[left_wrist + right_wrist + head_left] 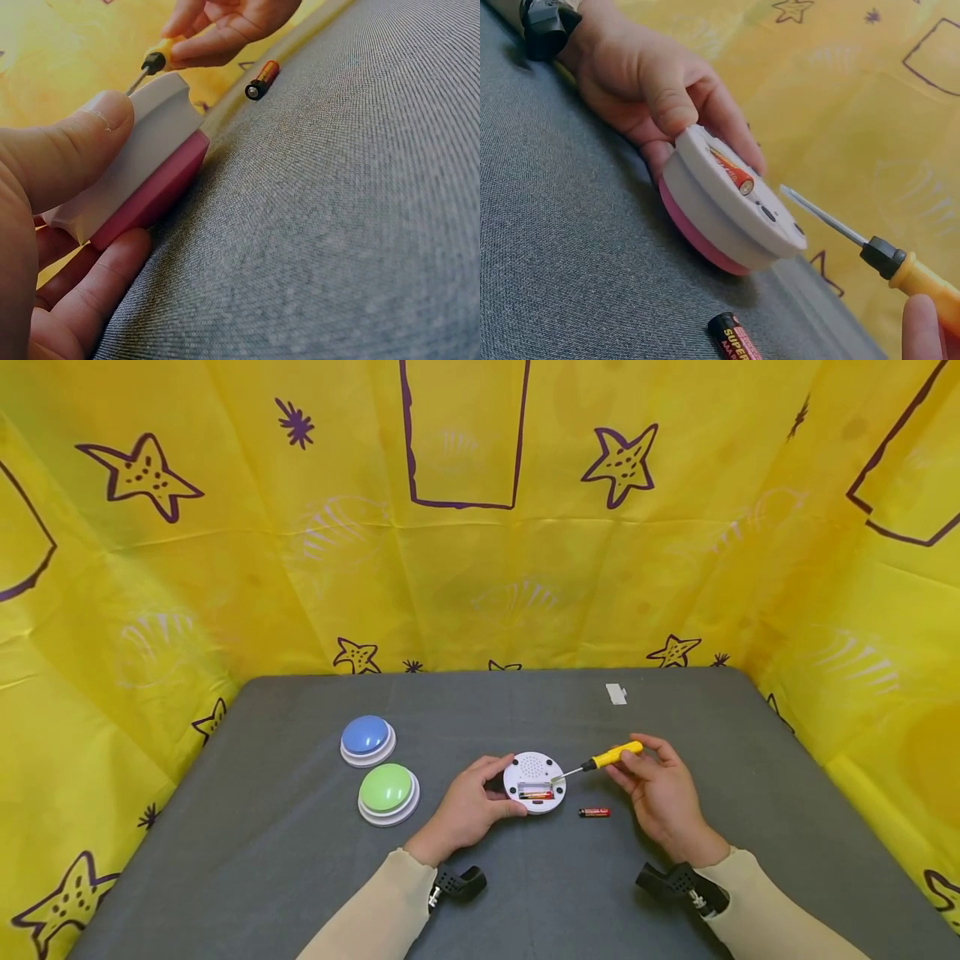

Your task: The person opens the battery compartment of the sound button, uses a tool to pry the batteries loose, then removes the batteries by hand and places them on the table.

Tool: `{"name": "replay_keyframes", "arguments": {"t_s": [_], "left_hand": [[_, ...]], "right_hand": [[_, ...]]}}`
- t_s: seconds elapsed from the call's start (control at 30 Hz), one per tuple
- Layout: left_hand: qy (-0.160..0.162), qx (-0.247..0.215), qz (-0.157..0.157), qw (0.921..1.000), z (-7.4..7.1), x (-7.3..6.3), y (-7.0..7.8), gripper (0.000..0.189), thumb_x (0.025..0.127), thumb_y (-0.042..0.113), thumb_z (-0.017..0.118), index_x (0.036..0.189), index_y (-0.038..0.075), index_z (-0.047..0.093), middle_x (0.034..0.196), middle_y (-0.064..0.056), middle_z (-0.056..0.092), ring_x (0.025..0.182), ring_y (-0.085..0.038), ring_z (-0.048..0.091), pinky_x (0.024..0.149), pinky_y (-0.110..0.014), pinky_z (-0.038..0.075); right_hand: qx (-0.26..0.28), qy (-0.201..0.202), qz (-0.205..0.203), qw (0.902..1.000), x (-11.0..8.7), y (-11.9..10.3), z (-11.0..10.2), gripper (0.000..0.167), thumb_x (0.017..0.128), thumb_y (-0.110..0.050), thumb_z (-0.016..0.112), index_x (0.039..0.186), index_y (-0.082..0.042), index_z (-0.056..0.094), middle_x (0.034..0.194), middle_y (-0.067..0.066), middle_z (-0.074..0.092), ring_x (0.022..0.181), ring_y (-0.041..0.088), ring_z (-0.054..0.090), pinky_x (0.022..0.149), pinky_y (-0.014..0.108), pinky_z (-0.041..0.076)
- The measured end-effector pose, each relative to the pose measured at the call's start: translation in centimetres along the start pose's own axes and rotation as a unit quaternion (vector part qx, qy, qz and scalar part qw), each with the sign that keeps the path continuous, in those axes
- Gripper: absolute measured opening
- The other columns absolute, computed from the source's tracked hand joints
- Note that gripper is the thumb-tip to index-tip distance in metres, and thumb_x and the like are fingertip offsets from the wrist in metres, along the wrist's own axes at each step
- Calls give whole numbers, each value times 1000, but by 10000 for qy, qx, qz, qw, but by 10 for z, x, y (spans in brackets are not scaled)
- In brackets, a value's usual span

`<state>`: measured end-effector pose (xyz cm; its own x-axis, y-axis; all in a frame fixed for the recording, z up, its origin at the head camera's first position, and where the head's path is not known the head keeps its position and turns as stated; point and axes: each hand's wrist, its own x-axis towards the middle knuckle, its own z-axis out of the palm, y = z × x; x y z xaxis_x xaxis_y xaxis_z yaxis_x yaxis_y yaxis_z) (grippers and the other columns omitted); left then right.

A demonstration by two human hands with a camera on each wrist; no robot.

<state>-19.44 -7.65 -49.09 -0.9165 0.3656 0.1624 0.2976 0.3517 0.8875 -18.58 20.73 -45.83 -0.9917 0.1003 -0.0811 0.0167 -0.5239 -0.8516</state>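
Note:
In the head view my left hand (467, 812) grips a round white push-button (532, 765) by its edge, underside up. Its pink side (161, 191) faces down in the left wrist view. One red-and-black AAA battery (731, 174) lies in the uncovered compartment. My right hand (667, 797) holds a yellow-handled screwdriver (617, 754) between thumb and fingers. The metal tip points at the compartment; in the right wrist view it shows just off the button's underside. A loose AAA battery (594, 812) lies on the cloth between the hands.
A blue-topped button (366, 735) and a green-topped button (386, 788) stand to the left on the grey tablecloth (262, 827). A small white cover (616, 693) lies near the back edge. Yellow patterned curtain (510, 593) encloses the table's back and sides.

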Motion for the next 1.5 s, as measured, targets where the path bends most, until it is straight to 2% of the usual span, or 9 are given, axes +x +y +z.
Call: {"name": "replay_keyframes", "arguments": {"t_s": [0.33,0.5,0.63,0.87,0.97,1.17,1.3,1.4,1.5], "left_hand": [[14,-52,-14,10000,0,1,1,81,75,22,90,144,2,52,129,-2,56,101,-14,60,84,-25,52],[28,-147,-66,9999,1,0,0,81,75,21,90,144,2,52,130,-3,56,99,-13,61,83,-25,53],[36,-188,-102,9998,0,-1,0,81,76,22,89,144,2,51,130,-3,55,96,-12,63,83,-25,53],[29,-173,-77,9998,1,-1,-3,81,76,24,89,145,3,51,130,-3,55,98,-13,62,83,-25,53],[21,-208,-51,9998,1,0,-2,81,76,24,89,145,3,51,130,-2,55,99,-13,62,83,-26,53],[4,-241,0,9997,1,0,-2,80,77,23,89,144,2,51,130,-4,55,99,-14,62,84,-26,53],[16,-271,-32,9996,1,-1,0,80,76,21,89,144,1,51,129,-4,55,99,-14,62,83,-25,53],[14,-282,-53,9996,0,-1,1,80,76,20,89,144,1,51,129,-3,56,100,-15,61,83,-25,53],[-21,-299,-41,9995,0,-1,1,80,77,21,89,144,0,50,129,-3,56,101,-15,61,84,-26,53]], "right_hand": [[441,-241,529,9973,6,-19,-7,22,98,5,58,115,-8,54,121,14,47,99,23,65,93,36,50],[888,-707,803,9903,12,-35,-19,13,100,7,50,96,-4,54,108,10,54,101,24,64,94,34,49],[1123,-896,1211,9822,20,-50,-35,21,101,7,45,84,-1,53,112,10,45,107,26,63,99,31,44],[1888,-840,1730,9630,27,-73,-70,12,103,3,46,107,5,57,120,16,53,112,30,63,103,31,39],[1914,-890,1801,9607,27,-82,-83,13,105,0,44,111,2,55,117,16,56,111,30,64,102,30,40],[737,-1226,1659,9757,35,-98,-111,15,106,3,41,113,-5,51,114,13,58,106,29,65,98,33,46],[-318,-1314,1680,9765,42,-108,-137,21,105,0,47,113,-14,61,109,7,62,97,21,64,87,28,51],[-1355,-1183,1647,9698,46,-115,-156,23,103,-4,53,112,-23,63,107,1,63,93,17,62,80,28,52],[-2473,-1019,1631,9497,48,-125,-172,27,101,-6,59,121,-23,54,107,0,63,91,18,64,79,31,54]]}}
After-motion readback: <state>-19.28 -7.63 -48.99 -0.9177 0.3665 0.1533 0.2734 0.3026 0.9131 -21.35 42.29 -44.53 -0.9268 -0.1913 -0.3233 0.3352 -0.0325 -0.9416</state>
